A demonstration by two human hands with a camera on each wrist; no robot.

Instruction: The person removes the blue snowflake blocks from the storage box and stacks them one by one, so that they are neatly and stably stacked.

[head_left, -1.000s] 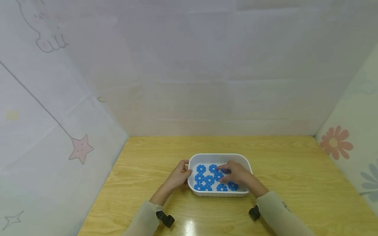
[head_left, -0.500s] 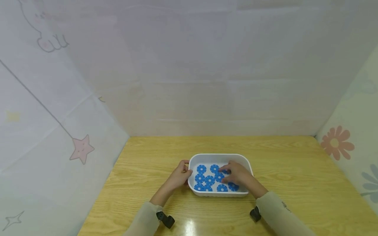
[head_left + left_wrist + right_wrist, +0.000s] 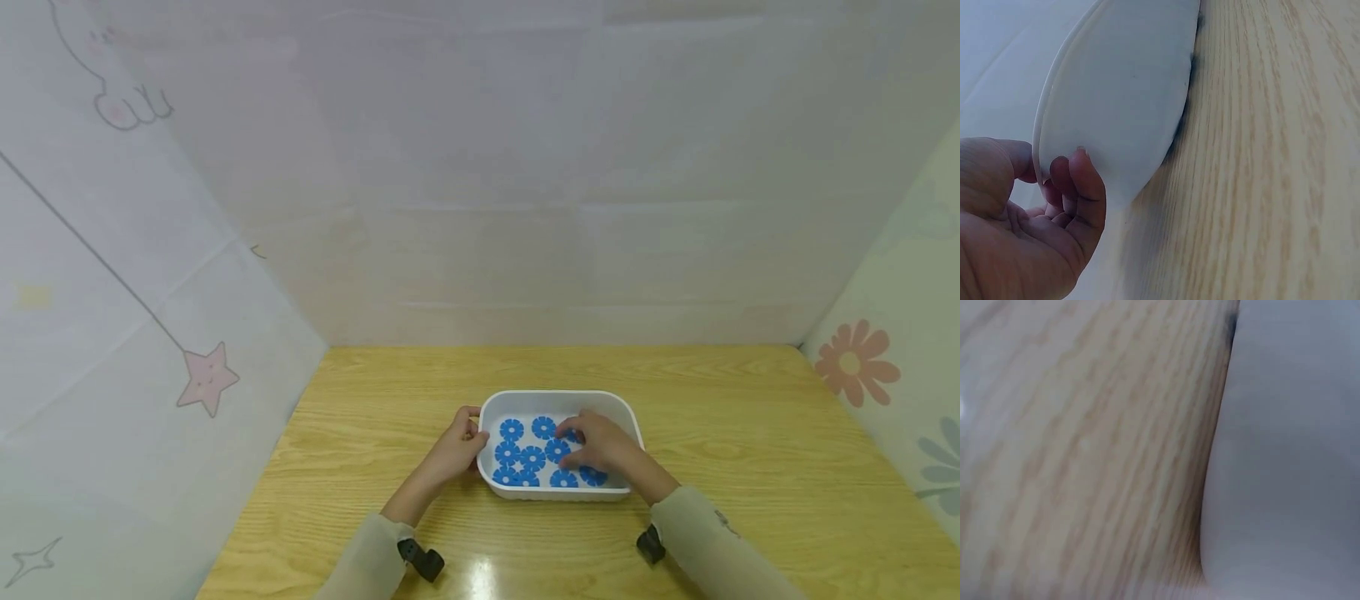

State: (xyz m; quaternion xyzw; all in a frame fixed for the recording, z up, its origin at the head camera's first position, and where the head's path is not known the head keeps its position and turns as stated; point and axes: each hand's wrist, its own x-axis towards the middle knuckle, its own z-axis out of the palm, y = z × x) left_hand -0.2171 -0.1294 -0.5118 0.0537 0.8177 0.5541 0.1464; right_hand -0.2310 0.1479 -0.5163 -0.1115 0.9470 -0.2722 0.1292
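A white plastic bin (image 3: 558,493) with rounded corners stands on the table in the head view. Several blue notched interlocking discs (image 3: 532,458) lie flat across its floor. At the bin's left end my left hand (image 3: 457,446) pinches the rim, thumb over the edge and fingers against the outer wall. The left wrist view shows this grip on the bin wall (image 3: 1116,81) up close. My right hand (image 3: 603,442) reaches over the right end into the bin, thumb and index finger apart above the discs. It partly covers a disc near the back right. The right wrist view does not show the hand.
The wood-grain table (image 3: 405,379) extends around the bin on all sides. Pale patterned cloth walls (image 3: 480,208) rise behind it and at both sides. Black wrist cameras (image 3: 423,562) sit at the cuffs.
Very little differs. My right hand has shifted slightly right inside the bin, its fingers still apart. My left hand keeps its hold on the rim.
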